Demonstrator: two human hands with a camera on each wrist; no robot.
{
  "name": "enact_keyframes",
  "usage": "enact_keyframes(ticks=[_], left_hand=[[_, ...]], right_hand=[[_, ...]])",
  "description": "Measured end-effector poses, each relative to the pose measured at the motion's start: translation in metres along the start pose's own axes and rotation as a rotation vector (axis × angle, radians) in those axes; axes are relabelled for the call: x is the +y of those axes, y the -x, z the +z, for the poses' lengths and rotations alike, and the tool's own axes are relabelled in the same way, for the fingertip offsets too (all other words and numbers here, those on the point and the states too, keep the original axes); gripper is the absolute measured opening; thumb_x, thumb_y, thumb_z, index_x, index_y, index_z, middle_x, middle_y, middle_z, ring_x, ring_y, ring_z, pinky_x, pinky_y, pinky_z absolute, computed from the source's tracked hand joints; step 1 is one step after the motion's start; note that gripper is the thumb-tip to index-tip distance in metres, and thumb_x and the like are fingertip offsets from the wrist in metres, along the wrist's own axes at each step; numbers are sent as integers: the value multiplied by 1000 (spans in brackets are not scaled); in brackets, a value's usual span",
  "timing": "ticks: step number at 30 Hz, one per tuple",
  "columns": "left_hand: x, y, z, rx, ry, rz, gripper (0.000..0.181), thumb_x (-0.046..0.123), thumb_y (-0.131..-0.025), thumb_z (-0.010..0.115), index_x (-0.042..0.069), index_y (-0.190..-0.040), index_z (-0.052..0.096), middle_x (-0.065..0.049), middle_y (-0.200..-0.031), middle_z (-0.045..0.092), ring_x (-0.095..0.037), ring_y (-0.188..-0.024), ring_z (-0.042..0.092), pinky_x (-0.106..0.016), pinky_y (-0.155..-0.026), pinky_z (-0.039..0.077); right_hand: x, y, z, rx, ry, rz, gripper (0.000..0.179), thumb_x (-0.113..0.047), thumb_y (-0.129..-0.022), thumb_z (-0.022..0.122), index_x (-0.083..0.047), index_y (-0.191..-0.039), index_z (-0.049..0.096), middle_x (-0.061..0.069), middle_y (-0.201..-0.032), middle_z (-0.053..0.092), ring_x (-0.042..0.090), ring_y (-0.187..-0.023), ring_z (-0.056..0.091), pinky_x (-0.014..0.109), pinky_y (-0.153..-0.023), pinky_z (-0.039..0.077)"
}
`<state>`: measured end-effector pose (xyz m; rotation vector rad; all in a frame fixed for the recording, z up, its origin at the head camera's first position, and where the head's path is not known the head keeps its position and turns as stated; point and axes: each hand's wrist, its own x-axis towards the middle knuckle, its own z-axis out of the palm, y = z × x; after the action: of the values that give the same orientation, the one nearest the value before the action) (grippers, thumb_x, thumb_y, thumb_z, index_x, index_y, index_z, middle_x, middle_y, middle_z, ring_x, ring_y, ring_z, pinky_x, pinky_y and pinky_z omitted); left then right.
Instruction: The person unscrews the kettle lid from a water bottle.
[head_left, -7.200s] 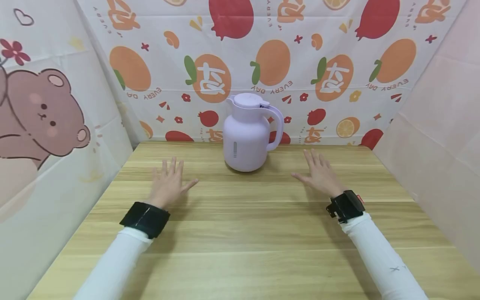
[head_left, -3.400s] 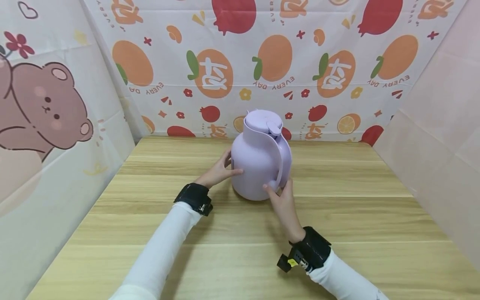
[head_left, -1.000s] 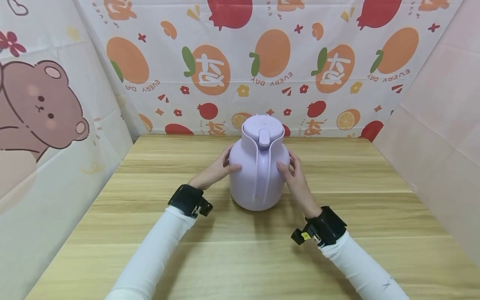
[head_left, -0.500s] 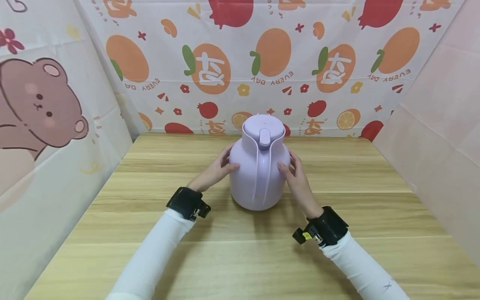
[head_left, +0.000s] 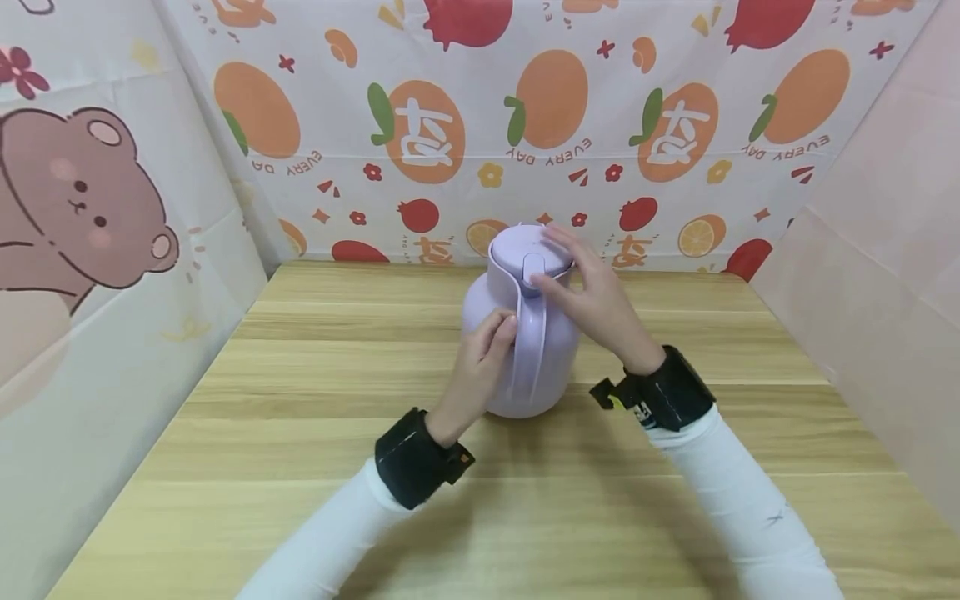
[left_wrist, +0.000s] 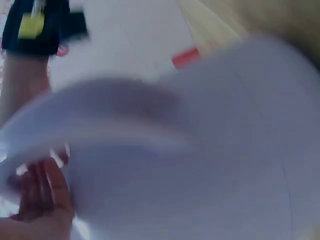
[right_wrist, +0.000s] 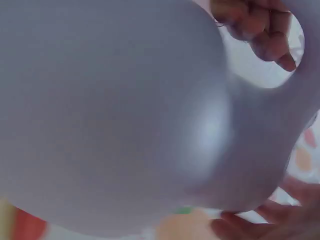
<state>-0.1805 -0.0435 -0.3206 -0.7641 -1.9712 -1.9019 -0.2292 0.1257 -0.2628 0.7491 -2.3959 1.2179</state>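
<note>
A lilac thermos jug [head_left: 557, 360] stands upright on the wooden table in the head view, its handle [head_left: 530, 350] towards me. My left hand [head_left: 474, 371] is at the left side of that handle, thumb against its edge. In the right wrist view its bent fingers [right_wrist: 267, 35] show through the handle's opening. On the right side of the lid [head_left: 513, 242], my right hand [head_left: 600, 307] rests with fingers lightly spread and the thumb beside the lid's lever [head_left: 533, 268]. The left wrist view is blurred by the jug's closeness.
The wooden table [head_left: 315, 383] spreads around the jug. Behind it hangs a fruit-printed cloth [head_left: 337, 100], close to the table's back edge. A bear-printed cloth [head_left: 90, 200] bounds the left side and a pale cloth [head_left: 870, 250] the right.
The jug came forward from the back and was turned so its handle faces me. Since half a second ago, my left hand moved from the body to the handle, my right up to the lid.
</note>
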Motion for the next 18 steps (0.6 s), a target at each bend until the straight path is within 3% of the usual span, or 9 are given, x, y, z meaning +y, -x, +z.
enact_keyframes(ticks=[4, 7, 12, 18], left_hand=[[1, -3, 17, -97, 207, -75, 35, 24, -100, 35, -5, -93, 51, -5, -70, 56, -14, -64, 54, -26, -63, 44], [0, -4, 28, -127, 337, -136, 34, 24, -99, 38, -4, -87, 51, -4, -60, 52, -13, -49, 50, -26, -50, 44], [-2, -2, 37, -52, 401, -204, 32, 26, -96, 45, 5, -71, 45, 0, -48, 35, -9, -38, 32, -21, -36, 28], [-4, -2, 40, -1, 398, -223, 35, 28, -95, 49, 7, -67, 43, 1, -49, 33, -9, -39, 30, -20, -37, 26]], right_hand=[[-16, -12, -3, -107, 220, 4, 63, -44, -80, 67, -11, -131, 49, 12, -142, 34, 26, -131, 28, 53, -97, 30], [-23, -16, -4, -139, 257, 32, 63, -42, -79, 69, -10, -130, 50, 13, -141, 35, 29, -128, 33, 49, -93, 36], [-26, -17, -5, -142, 290, 49, 62, -44, -80, 67, -12, -130, 50, 12, -141, 36, 28, -126, 37, 45, -88, 41], [-25, -18, -7, -138, 318, 28, 62, -44, -78, 69, -13, -129, 52, 11, -139, 39, 28, -123, 41, 44, -85, 42]])
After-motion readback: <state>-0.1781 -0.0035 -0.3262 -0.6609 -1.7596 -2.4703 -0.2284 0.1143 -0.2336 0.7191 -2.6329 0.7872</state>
